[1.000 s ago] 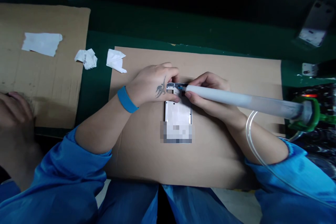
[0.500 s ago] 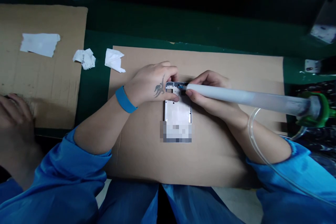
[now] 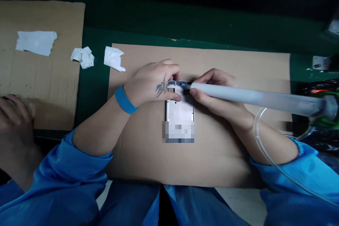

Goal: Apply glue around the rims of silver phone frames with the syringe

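At the far left, another person's hand (image 3: 16, 114) rests by the near part of a cardboard sheet (image 3: 50, 81), which carries a torn white paper piece (image 3: 36, 42). Next comes a crumpled paper (image 3: 84, 57), overlapping that sheet's right edge and the green worktop (image 3: 92, 88). A folded white paper (image 3: 113, 59) lies across the corner of a larger cardboard sheet (image 3: 143, 148).

The left hand (image 3: 152, 81), with a blue band (image 3: 124, 100) at its wrist, grips the upper left of a phone frame (image 3: 180, 111): the thumb presses on its face, and the other fingers curl around the top-left corner, the gap between them narrow. The frame lies on the larger sheet, upper end between both hands, its lower end blurred out.

To the right, the right hand (image 3: 221, 107) pinches the front of a long syringe (image 3: 246, 94), fingers closed about it, its bluish tip at the frame's upper right. The barrel holds milky white matter toward the tip and looks clearer toward the green end fitting (image 3: 324, 118). A clear tube (image 3: 261, 141) loops over the right forearm.
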Action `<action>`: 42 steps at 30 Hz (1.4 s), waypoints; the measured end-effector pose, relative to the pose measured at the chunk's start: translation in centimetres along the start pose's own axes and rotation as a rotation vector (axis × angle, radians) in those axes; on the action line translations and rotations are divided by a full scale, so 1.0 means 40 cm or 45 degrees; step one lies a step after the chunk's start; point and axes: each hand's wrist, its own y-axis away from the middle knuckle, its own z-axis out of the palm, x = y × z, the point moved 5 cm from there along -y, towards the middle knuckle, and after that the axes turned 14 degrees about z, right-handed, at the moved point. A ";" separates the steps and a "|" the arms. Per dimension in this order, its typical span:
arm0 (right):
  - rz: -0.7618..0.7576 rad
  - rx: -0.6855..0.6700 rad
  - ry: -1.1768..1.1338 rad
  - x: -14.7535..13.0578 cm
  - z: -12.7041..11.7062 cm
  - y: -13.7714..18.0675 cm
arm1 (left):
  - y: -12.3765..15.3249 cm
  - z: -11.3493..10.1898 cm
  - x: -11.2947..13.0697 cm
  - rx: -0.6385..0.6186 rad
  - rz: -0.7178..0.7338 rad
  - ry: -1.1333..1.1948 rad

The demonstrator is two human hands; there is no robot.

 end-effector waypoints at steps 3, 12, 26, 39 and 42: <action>0.000 0.016 0.015 0.000 -0.002 0.001 | 0.000 -0.001 0.000 -0.013 -0.004 0.001; -0.065 0.033 0.030 0.005 -0.007 0.000 | 0.001 0.001 0.000 -0.003 0.005 -0.013; -0.141 0.072 0.015 0.011 -0.008 -0.006 | 0.002 0.001 0.004 -0.005 0.012 -0.023; -0.160 0.108 0.068 0.006 -0.009 -0.006 | 0.001 0.002 0.001 0.003 0.043 -0.024; -0.163 0.104 0.086 0.000 -0.008 -0.006 | 0.000 0.001 0.003 -0.007 0.050 -0.029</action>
